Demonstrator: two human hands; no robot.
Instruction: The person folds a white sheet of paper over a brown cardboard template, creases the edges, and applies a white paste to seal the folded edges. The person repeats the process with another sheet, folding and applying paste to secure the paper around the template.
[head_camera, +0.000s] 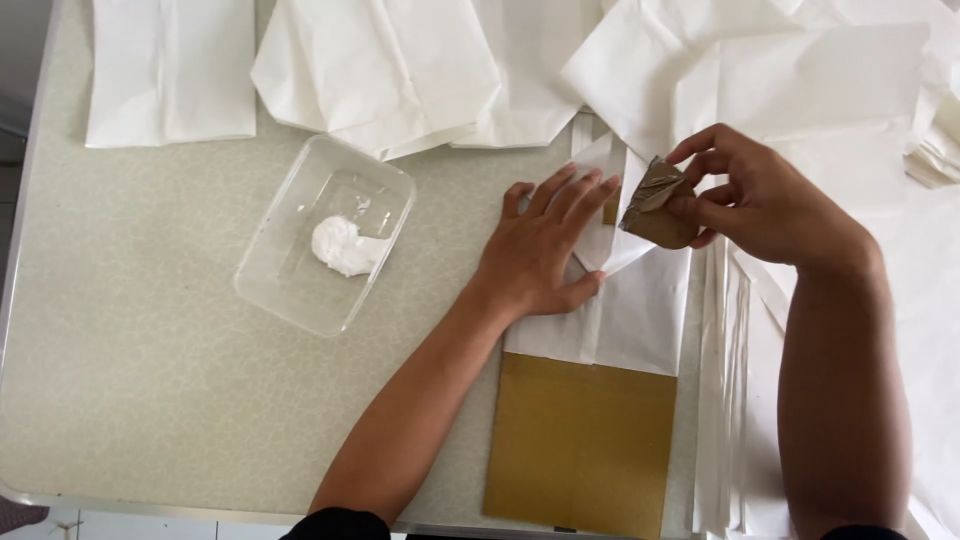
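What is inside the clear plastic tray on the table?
The clear plastic tray holds one lump of white paste near its middle, with faint smears beside it. The rest looks bare, and the table shows through. Nothing covers it.

Soft, even daylight fills the view, bright enough that the white paper sheets (800, 90) beyond the clear plastic tray (325, 235) nearly wash out, their folds faint. Shadows are weak: a thin one under the tray's near edge. The tray's rim carries mild glare. Focus is fairly sharp, softening slightly towards the corners.
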